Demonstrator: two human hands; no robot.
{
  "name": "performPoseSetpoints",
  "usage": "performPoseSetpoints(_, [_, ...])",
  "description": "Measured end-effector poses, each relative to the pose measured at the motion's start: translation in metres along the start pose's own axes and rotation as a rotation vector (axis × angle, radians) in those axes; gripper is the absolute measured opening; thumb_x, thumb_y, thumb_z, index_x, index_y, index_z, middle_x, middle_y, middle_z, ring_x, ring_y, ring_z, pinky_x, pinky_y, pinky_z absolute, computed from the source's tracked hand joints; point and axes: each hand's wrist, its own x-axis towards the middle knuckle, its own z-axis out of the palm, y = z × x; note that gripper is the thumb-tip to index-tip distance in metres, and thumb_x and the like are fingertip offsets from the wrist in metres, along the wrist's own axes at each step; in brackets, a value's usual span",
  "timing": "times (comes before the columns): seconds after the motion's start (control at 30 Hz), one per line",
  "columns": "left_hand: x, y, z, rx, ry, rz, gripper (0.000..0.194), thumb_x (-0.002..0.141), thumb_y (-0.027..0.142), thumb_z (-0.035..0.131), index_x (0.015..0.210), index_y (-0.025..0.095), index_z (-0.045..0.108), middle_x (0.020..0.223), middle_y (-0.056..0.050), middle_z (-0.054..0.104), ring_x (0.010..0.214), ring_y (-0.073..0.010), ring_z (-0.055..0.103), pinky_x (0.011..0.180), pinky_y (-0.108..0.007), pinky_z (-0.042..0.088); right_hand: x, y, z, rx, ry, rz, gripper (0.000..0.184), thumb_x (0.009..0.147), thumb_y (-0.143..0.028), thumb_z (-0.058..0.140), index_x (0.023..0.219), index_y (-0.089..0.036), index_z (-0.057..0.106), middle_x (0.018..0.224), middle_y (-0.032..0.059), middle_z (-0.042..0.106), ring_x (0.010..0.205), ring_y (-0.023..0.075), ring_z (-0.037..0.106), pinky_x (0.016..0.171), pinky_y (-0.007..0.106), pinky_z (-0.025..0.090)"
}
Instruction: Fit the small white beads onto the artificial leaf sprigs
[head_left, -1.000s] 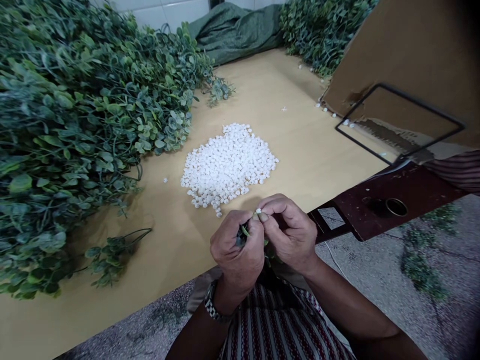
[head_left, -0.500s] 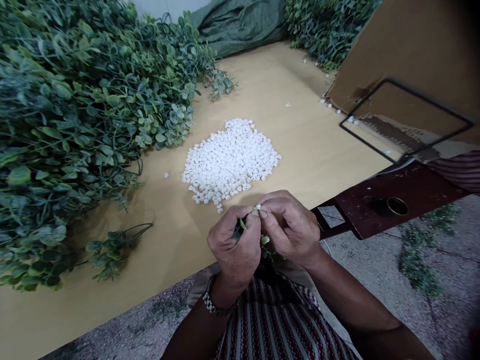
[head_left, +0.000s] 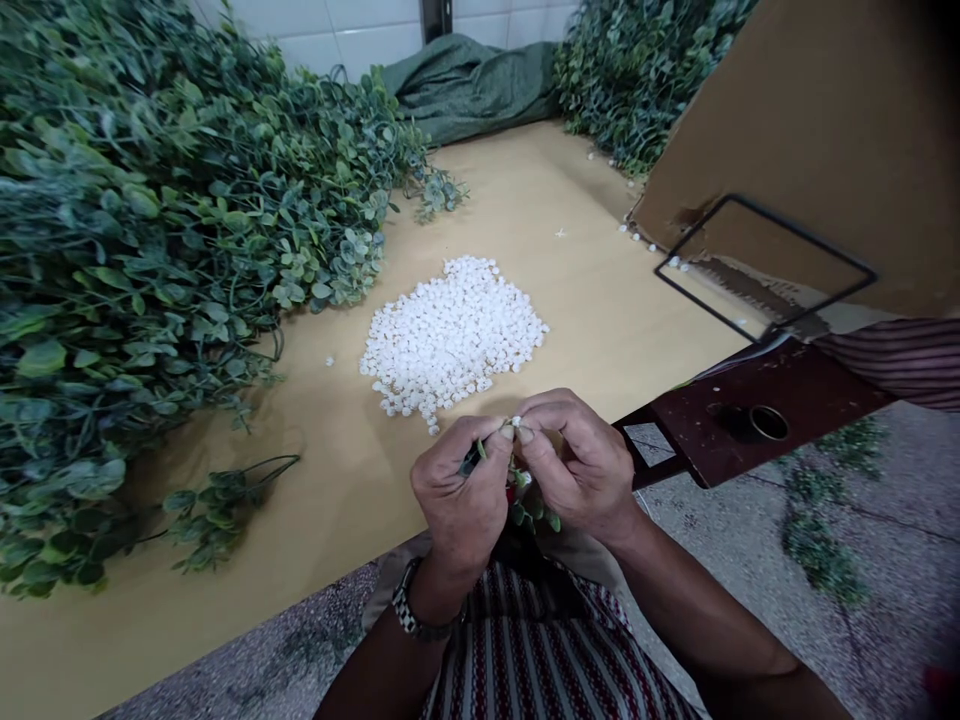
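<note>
My left hand (head_left: 461,495) is closed in a pinch on the stem of an artificial leafy sprig (head_left: 534,512), whose green leaves hang below and between my hands. Facing it, my right hand (head_left: 581,465) pinches a small white plastic piece (head_left: 517,421) between thumb and forefinger. The piece sits right at the stem's tip; whether it is on the tip or only touching it, I cannot tell. Just beyond my fingers lies a heap of similar small white pieces (head_left: 454,335) on the tan table (head_left: 345,500).
Artificial greenery (head_left: 187,220) is piled high on the left, with a loose sprig (head_left: 214,515) in front. At the right stand a cardboard box (head_left: 810,130), a black wire frame (head_left: 765,265) and a dark red board (head_left: 720,430) with a round hole. Green cloth (head_left: 472,90) lies behind.
The view has tilted slightly up, showing more tiled wall. My hands keep their pinch close together, with only slight shifting; the sprig's leaves show a little more beneath them.
</note>
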Motion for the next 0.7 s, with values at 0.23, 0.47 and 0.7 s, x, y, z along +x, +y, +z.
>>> performPoseSetpoints(0.23, [-0.001,0.004,-0.001,-0.01,-0.032,-0.021,0.011,0.075,0.011,0.065,0.067,0.017,0.07,0.055,0.005,0.064,0.05,-0.0084,0.055,0.051,-0.018,0.047,0.002,-0.002,-0.003,-0.005,-0.036,-0.026,0.016,0.085,-0.005,0.053,0.088,-0.02,0.057,0.075,0.0017,0.063,0.071,0.0149,0.063,0.062,0.027,0.052])
performPoseSetpoints(0.47, [0.0,0.002,-0.001,0.11,-0.035,0.097,0.015,0.075,0.007,0.06,0.068,0.017,0.069,0.059,0.004,0.065,0.052,-0.008,0.058,0.053,-0.016,0.046,0.005,0.003,-0.008,-0.042,-0.118,-0.101,0.014,0.087,-0.007,0.052,0.089,-0.02,0.055,0.075,0.0028,0.063,0.072,0.0155,0.061,0.063,0.028,0.053])
performPoseSetpoints(0.7, [0.004,0.008,0.0,0.071,-0.168,-0.025,0.013,0.078,0.013,0.059,0.076,0.016,0.072,0.062,0.002,0.069,0.054,-0.0097,0.059,0.054,-0.018,0.048,0.005,0.01,-0.016,-0.136,-0.141,-0.116,0.014,0.088,-0.007,0.053,0.093,-0.02,0.056,0.077,0.0032,0.065,0.073,0.0163,0.062,0.065,0.03,0.054])
